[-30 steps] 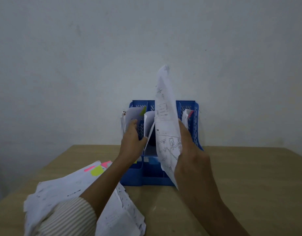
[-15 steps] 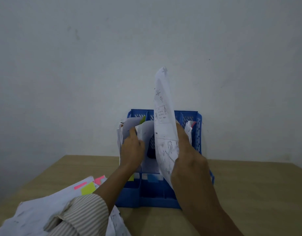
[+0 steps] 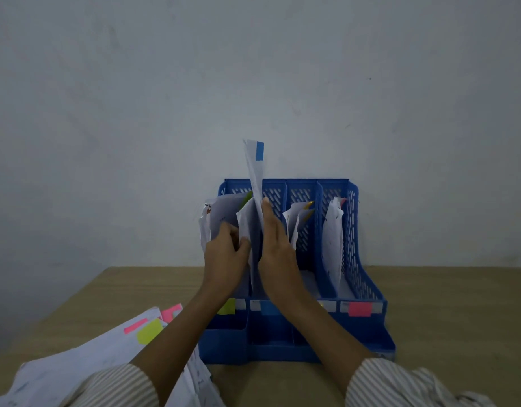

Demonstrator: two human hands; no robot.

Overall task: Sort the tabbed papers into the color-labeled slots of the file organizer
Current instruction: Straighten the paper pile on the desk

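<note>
Now right hand (image 3: 275,245), fingers flat, steadies the blue-tabbed white sheet (image 3: 254,201) upright in the blue plastic organizer's (image 3: 368,292) blue-labelled slot; left hand (image 3: 225,254) grips filed papers (image 3: 224,214) aside, likely clearing room.

**Blue rack, neon tabs**

The file organizer (image 3: 353,259) is bright blue with slotted lattice walls. Its near labels run, left to right, yellow-green (image 3: 227,306), blue (image 3: 269,307) and pink (image 3: 359,309). The upright white sheet (image 3: 254,183) carries a blue tab (image 3: 259,150). The white paper pile (image 3: 86,365) at near left shows pink and yellow-green tabs. Both sleeves (image 3: 400,386) are pale with fine stripes. The table (image 3: 444,312) is tan, the wall (image 3: 135,113) grey-white.
</note>
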